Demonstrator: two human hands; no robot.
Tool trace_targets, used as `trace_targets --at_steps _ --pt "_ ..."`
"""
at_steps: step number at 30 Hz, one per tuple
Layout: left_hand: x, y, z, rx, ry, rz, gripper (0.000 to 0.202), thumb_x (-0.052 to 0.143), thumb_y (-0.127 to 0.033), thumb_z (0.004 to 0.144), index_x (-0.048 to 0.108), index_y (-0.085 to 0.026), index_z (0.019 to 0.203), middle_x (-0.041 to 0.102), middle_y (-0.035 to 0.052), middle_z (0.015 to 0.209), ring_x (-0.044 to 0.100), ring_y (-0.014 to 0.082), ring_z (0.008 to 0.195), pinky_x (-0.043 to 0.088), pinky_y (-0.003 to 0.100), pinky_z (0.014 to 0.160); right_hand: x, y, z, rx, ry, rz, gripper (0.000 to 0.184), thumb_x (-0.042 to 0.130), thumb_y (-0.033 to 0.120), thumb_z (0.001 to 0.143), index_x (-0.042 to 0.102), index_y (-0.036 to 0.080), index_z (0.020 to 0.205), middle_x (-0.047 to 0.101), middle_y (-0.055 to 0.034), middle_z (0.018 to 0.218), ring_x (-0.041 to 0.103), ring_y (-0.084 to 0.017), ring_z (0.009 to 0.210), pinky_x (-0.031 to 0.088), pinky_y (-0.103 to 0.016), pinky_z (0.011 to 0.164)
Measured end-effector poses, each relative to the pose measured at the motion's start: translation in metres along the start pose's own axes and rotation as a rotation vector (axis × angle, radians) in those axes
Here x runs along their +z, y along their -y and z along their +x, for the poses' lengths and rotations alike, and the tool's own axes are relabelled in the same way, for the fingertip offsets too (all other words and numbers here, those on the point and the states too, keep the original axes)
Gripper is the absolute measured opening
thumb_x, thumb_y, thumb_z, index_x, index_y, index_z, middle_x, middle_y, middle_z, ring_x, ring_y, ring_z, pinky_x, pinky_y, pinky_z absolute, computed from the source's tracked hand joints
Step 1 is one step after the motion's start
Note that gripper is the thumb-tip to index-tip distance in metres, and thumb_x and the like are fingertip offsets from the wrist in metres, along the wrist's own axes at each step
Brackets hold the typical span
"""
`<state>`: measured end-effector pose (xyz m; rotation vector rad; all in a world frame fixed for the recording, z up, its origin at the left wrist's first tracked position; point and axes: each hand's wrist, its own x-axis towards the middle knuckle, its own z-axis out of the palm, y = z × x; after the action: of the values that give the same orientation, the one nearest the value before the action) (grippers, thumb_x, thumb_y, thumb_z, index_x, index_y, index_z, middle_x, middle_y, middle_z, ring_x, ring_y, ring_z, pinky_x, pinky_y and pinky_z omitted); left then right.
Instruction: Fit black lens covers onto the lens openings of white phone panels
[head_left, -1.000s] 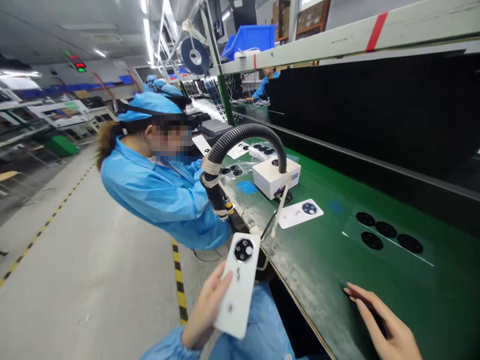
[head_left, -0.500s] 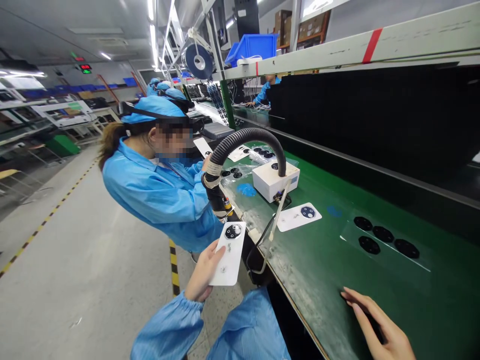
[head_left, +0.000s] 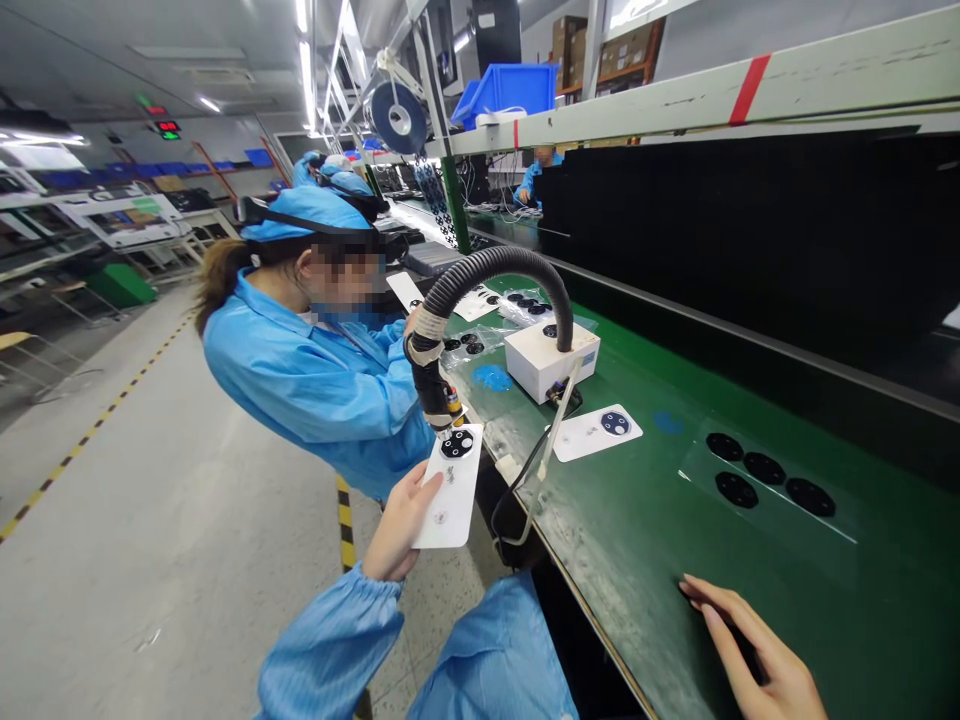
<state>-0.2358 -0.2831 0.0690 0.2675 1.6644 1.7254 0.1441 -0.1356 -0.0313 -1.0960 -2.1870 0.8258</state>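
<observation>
My left hand (head_left: 401,515) grips a white phone back cover (head_left: 448,505) by its left edge, thumb on the face. Near its top sits a round black camera piece with several holes. The cover's top end is just under the nozzle (head_left: 452,410) of a black ribbed hose (head_left: 495,265); whether they touch I cannot tell. My right hand (head_left: 769,655) rests on the green bench (head_left: 637,560), fingers stretched out and holding nothing. Beyond it, several black camera discs (head_left: 765,468) lie on a clear film sheet. A second white cover (head_left: 596,433) lies flat near the hose's base.
The hose rises from a white box (head_left: 551,360) with cables hanging over the bench edge. A co-worker in blue (head_left: 315,370) stands close on the left. Blue film scraps (head_left: 493,378) lie by the box. A black panel (head_left: 735,260) stands along the bench's far side.
My left hand has moved the phone back cover upward and slightly left, bringing its camera end up to the hose nozzle. My right hand has stayed nearly still.
</observation>
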Motion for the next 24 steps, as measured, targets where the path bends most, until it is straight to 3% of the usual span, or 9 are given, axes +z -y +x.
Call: trace_targets --at_steps 8,12,18,20,24 --pt "0.001 -0.002 0.003 -0.001 -0.008 -0.010 0.047 0.072 -0.026 0.077 0.057 -0.013 0.119 0.075 0.0048 0.079 0.064 0.0117 0.046 0.048 0.019 0.046 -0.001 0.000 0.001 0.020 0.020 0.017 0.033 0.051 0.046 0.092 0.059 0.035 0.122 0.064 0.0006 0.126 0.063 -0.023 0.114 0.059 -0.028 0.084" --pt "0.001 0.005 -0.009 -0.043 0.009 -0.007 0.052 0.074 -0.031 0.076 0.055 -0.013 0.121 0.075 0.0052 0.077 0.063 0.0121 0.047 0.047 0.018 0.045 -0.001 0.000 0.000 0.029 0.012 0.021 0.032 0.051 0.045 0.092 0.060 0.035 0.121 0.063 0.0008 0.127 0.063 -0.023 0.114 0.061 -0.026 0.079" --pt "0.015 0.028 -0.064 -0.083 0.014 -0.010 0.068 0.075 -0.045 0.073 0.047 -0.017 0.128 0.075 0.0049 0.082 0.062 0.0128 0.050 0.046 0.018 0.043 0.000 0.005 0.002 -0.030 -0.013 -0.005 0.029 0.053 0.041 0.092 0.062 0.031 0.118 0.065 -0.0017 0.123 0.063 -0.023 0.112 0.050 -0.037 0.101" --pt "0.025 0.026 -0.085 -0.063 0.029 0.012 0.068 0.074 -0.049 0.074 0.047 -0.020 0.128 0.075 0.0045 0.084 0.063 0.0132 0.051 0.046 0.019 0.045 -0.001 0.011 0.004 -0.041 -0.011 0.009 0.027 0.052 0.039 0.093 0.061 0.030 0.117 0.066 -0.0018 0.120 0.063 -0.022 0.109 0.051 -0.036 0.099" --pt "0.055 0.009 -0.114 -0.096 0.145 0.126 0.071 0.073 -0.056 0.072 0.051 -0.019 0.128 0.072 0.0027 0.068 0.057 0.0127 0.042 0.043 0.020 0.043 -0.003 0.025 0.007 -0.065 -0.019 0.045 0.022 0.051 0.033 0.095 0.062 0.029 0.114 0.067 -0.0027 0.115 0.064 -0.020 0.104 0.052 -0.033 0.093"
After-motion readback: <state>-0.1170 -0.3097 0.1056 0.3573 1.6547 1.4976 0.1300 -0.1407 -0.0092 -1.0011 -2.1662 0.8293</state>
